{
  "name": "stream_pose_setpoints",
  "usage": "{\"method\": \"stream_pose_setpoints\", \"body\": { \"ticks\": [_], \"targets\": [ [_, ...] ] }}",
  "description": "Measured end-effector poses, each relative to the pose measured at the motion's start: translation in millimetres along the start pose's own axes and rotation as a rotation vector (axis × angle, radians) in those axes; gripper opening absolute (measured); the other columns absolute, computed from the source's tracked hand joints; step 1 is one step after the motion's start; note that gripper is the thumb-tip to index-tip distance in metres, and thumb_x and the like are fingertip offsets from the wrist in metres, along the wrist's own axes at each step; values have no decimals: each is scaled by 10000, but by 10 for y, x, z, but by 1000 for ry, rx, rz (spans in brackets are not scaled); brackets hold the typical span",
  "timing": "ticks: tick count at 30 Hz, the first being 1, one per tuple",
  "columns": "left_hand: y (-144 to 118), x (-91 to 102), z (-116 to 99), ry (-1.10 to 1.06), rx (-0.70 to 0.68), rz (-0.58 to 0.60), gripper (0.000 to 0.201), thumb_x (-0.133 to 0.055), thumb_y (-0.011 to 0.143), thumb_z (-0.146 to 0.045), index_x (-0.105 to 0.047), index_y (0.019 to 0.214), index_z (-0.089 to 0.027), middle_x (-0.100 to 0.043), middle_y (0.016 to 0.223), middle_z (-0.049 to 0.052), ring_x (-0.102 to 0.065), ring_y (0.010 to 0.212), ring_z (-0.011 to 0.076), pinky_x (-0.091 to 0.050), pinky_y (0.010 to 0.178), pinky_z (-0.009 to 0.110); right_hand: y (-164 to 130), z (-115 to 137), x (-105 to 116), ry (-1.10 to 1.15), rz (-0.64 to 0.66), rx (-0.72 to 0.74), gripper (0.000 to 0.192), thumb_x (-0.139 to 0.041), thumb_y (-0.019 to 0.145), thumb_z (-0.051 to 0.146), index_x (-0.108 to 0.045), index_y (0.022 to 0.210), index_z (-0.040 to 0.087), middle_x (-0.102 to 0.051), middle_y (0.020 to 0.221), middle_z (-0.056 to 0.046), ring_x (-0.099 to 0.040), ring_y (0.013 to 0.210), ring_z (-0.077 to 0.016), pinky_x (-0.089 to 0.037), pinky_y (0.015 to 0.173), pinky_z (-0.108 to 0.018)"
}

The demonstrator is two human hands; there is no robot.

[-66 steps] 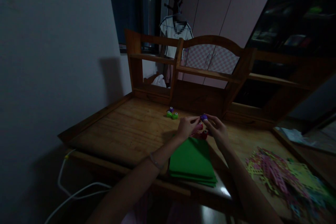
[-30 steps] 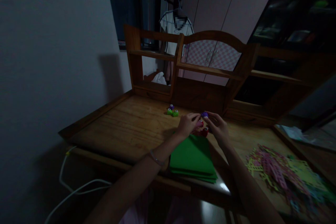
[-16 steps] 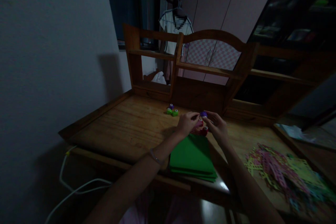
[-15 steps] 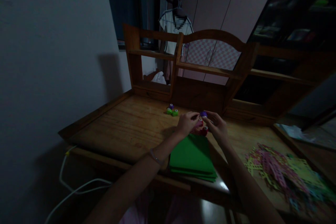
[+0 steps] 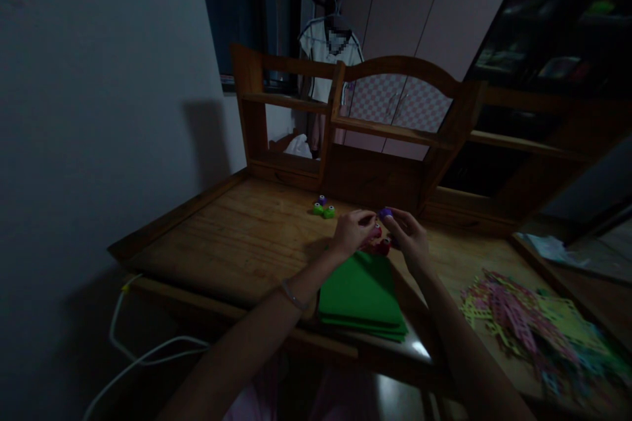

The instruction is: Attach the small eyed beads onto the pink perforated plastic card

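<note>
My right hand [image 5: 411, 238] pinches a small round purple piece [image 5: 385, 212] between thumb and fingers, above the table. Close to it on the left, my left hand [image 5: 351, 231] has its fingers pressed together; what they hold, if anything, I cannot make out. Under and between the hands are small red pieces [image 5: 384, 247] with white, eye-like dots. A stack of green sheets [image 5: 363, 293] lies just below the hands, partly behind my left forearm. To the left of the hands sit two green pieces [image 5: 329, 212] and another purple piece [image 5: 322, 199], with similar white dots.
The wooden desk [image 5: 232, 230] has a shelf unit [image 5: 395, 128] along its back. A tangled pile of pink, yellow and green lattice strips [image 5: 528, 316] lies at the right. A white cable [image 5: 118, 322] hangs off the left front edge.
The purple piece has turned in my right hand, and its pale part no longer shows. My left hand stays almost where it was.
</note>
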State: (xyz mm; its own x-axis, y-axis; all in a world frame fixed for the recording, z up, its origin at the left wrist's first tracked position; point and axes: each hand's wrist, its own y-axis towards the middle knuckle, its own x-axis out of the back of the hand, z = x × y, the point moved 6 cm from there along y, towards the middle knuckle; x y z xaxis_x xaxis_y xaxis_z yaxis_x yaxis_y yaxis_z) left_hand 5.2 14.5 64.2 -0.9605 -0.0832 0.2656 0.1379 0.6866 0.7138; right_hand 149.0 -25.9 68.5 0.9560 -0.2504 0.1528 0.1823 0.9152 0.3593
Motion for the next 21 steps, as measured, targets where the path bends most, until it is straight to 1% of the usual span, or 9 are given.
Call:
{"method": "stream_pose_setpoints", "body": {
  "ticks": [4, 7, 10, 14, 16, 18, 19, 20, 21],
  "targets": [
    [7, 19, -1, 5, 15, -24, 173, -546, 810, -236, -668, 913, -169, -660, 896, 12, -602, 799, 100, -462, 753, 204, -22, -43, 20, -2, -7, -24, 449, -591, 780, 489, -571, 1135, 215, -611, 1055, -83, -591, 853, -195, -459, 541, -204],
    [7, 14, 27, -3, 57, -22, 175, -548, 805, -250, -672, 901, -173, -663, 892, 14, -605, 794, 107, -463, 744, 211, 4, -128, 51, 53, -54, -58, 454, -583, 777, 511, -574, 1131, 227, -613, 1044, -75, -598, 866, -202, -468, 547, -207],
    [-1, -1, 63, -29, 103, -14, 179, -545, 806, -270, -668, 895, -177, -662, 889, 14, -607, 794, 112, -459, 734, 214, 73, -259, 76, 225, -94, -130, 427, -584, 772, 518, -589, 1070, 212, -621, 1008, -75, -610, 862, -204, -497, 589, -236],
    [-7, -4, 141, -69, 172, -14, 207, -524, 822, -323, -643, 889, -167, -656, 859, 27, -606, 765, 115, -451, 707, 215, 176, -415, 65, 565, -60, -227, 353, -594, 786, 473, -608, 972, 173, -617, 1012, -77, -606, 925, -192, -513, 757, -263],
    [-10, 29, 222, -58, 247, -42, 268, -483, 846, -386, -621, 845, -156, -647, 803, 36, -601, 715, 118, -440, 654, 214, 203, -477, 51, 662, -26, -296, 345, -586, 801, 453, -622, 968, 153, -618, 998, -79, -613, 879, -161, -512, 761, -233],
    [-20, 88, 314, -27, 335, -91, 362, -412, 873, -446, -588, 777, -144, -618, 711, 40, -580, 634, 117, -416, 588, 211, 207, -517, 28, 700, 21, -363, 353, -569, 819, 437, -631, 991, 135, -624, 943, -82, -610, 773, -123, -515, 696, -194],
    [-27, 125, 357, -17, 375, -126, 381, -385, 883, -455, -573, 776, -142, -600, 675, 37, -565, 597, 114, -401, 562, 208, 204, -524, 15, 714, 49, -382, 355, -559, 829, 428, -631, 1006, 128, -625, 919, -83, -600, 730, -107, -512, 669, -180],
    [-35, 159, 394, -16, 409, -162, 363, -376, 888, -444, -565, 816, -143, -586, 656, 30, -552, 568, 109, -389, 544, 205, 200, -524, 6, 727, 68, -392, 350, -553, 837, 416, -631, 1015, 125, -625, 903, -83, -589, 699, -95, -507, 652, -168],
    [-43, 186, 423, -24, 433, -195, 318, -383, 888, -416, -554, 896, -148, -579, 654, 20, -544, 553, 105, -379, 533, 201, 194, -523, -3, 736, 83, -399, 341, -551, 841, 406, -633, 1016, 125, -623, 895, -80, -578, 677, -85, -502, 639, -159]
  ]
}}
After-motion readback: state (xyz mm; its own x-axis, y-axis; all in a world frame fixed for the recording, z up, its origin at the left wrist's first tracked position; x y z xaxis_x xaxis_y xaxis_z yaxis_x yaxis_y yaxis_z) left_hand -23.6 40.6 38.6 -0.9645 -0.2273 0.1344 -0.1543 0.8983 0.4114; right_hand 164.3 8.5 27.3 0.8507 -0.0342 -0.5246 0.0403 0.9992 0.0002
